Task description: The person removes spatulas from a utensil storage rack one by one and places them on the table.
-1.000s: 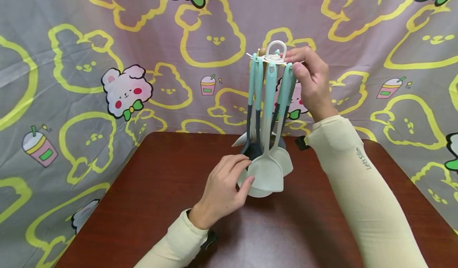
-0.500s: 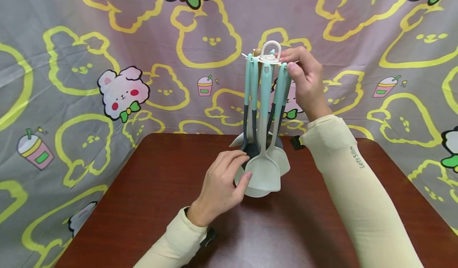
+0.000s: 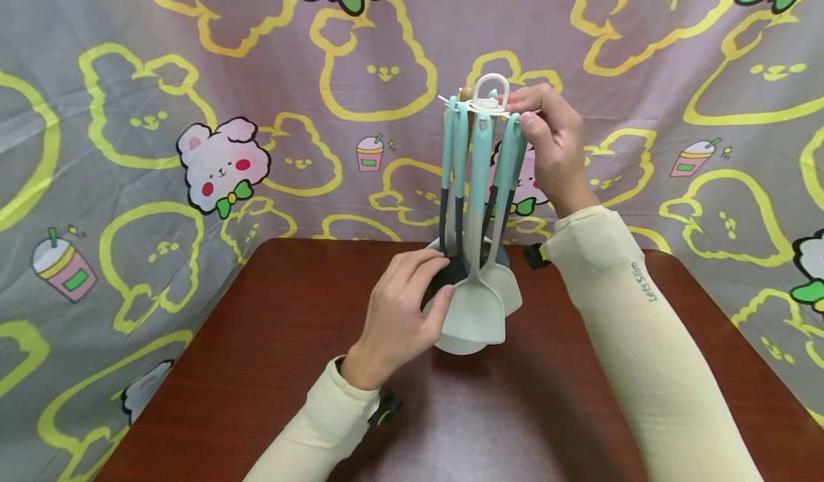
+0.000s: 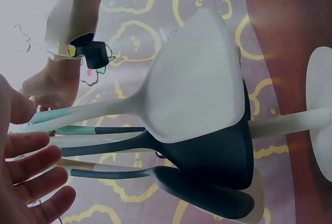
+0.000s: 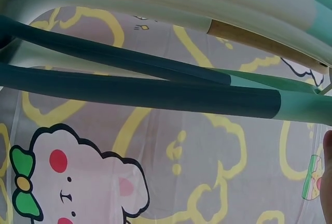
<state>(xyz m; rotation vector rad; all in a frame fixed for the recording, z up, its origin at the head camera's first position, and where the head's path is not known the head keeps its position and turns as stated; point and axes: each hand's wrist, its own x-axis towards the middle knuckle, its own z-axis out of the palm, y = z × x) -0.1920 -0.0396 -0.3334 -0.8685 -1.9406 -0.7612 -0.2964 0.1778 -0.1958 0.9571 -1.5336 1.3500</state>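
A white rotating utensil rack [image 3: 487,105] with a loop on top stands on the table, hung with several mint-handled kitchen utensils. My right hand [image 3: 556,142] pinches the rack's rim at the right, its thumb beside a handle top. Lower down, my left hand [image 3: 399,310] is at the left of the utensil heads, fingers loosely bent and holding nothing. A pale turner [image 3: 473,314] hangs in front. In the left wrist view, a dark slotless-looking turner [image 4: 218,154] and a dark spoon [image 4: 207,195] hang beside it. Dark stems [image 5: 140,92] cross the right wrist view.
The rack's round white base [image 4: 319,115] rests on the brown table [image 3: 277,339]. A patterned cloth [image 3: 290,96] hangs behind the table and along its sides. A wrist camera [image 3: 536,256] shows at the right sleeve.
My left hand has risen slightly beside the utensil heads. The pale tip at the rack's left is now mostly hidden, and the dark head there has shifted a little. The right hand stays at the rim.
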